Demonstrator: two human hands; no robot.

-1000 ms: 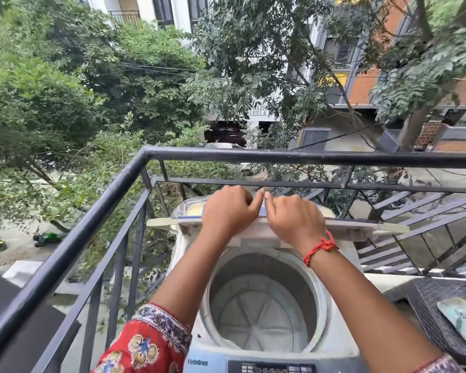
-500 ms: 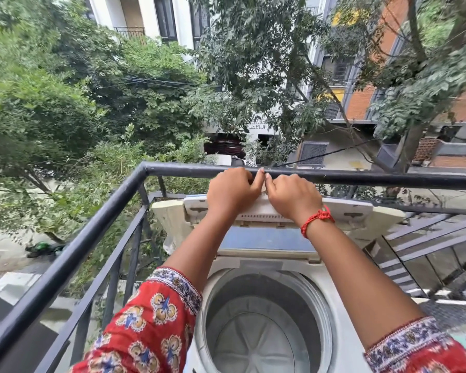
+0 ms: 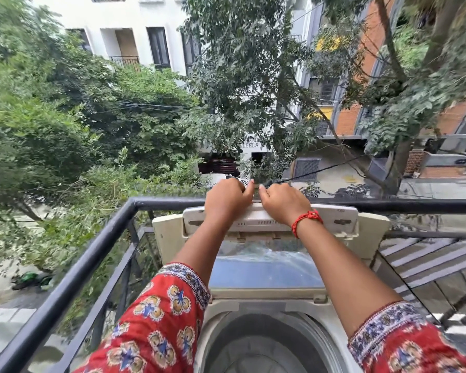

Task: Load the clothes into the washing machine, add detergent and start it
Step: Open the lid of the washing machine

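Two hands, left hand [image 3: 228, 196] and right hand [image 3: 283, 201], curl their fingers over the top edge of the raised cream lid [image 3: 269, 230] of a top-loading washing machine [image 3: 253, 313], drum open, beside a black balcony railing [image 3: 92, 251] above trees.

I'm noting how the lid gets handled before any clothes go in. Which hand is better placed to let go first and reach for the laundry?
Hard to separate. Left hand and right hand both grip the raised lid side by side at the railing. No clothes are in view, so neither is visibly nearer. The drum shows no clothes.
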